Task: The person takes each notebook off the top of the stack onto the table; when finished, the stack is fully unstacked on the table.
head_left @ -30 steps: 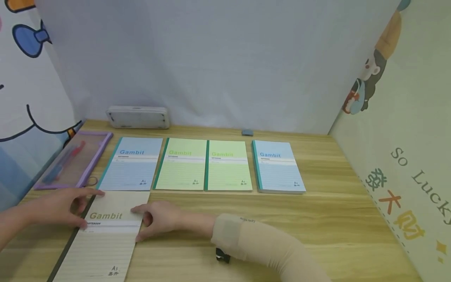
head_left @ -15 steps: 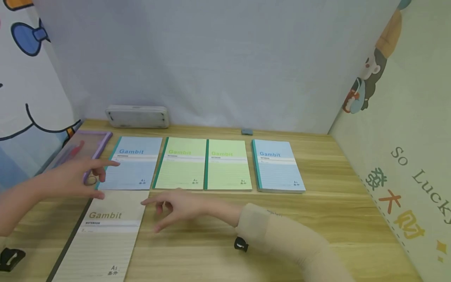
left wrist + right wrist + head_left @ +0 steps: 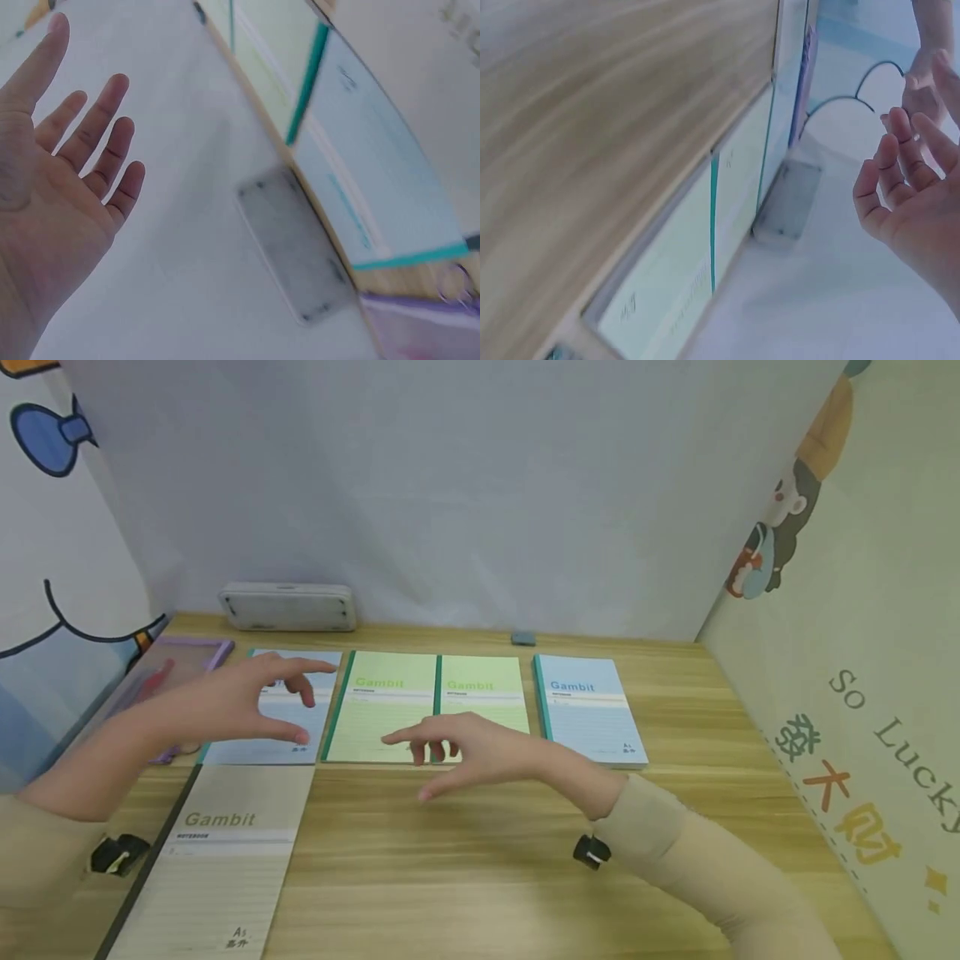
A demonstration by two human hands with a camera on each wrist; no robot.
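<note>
My left hand (image 3: 232, 697) hovers above the left blue notebook (image 3: 247, 750), hiding part of its cover, with fingers spread and nothing between them. The left wrist view shows that palm and its loosely extended fingers (image 3: 112, 154). Over the two green notebooks (image 3: 390, 710) (image 3: 483, 672) hangs my right hand (image 3: 480, 752), its thumb apart from the fingers and holding nothing. A beige notebook (image 3: 225, 868) with a dark spine lies flat in front of the left blue one. At the right end of the row is another blue notebook (image 3: 592, 710), which looks thicker.
A purple-edged mesh pouch (image 3: 191, 652) with pens inside lies at the table's left. A pale pencil case (image 3: 288, 607) stands at the back, against a light curtain. A small grey block (image 3: 522, 638) sits near the back edge of the wooden table (image 3: 480, 877).
Both hands have left the beige notebook, rising and moving to the right. The notebooks keep their places on the table.
</note>
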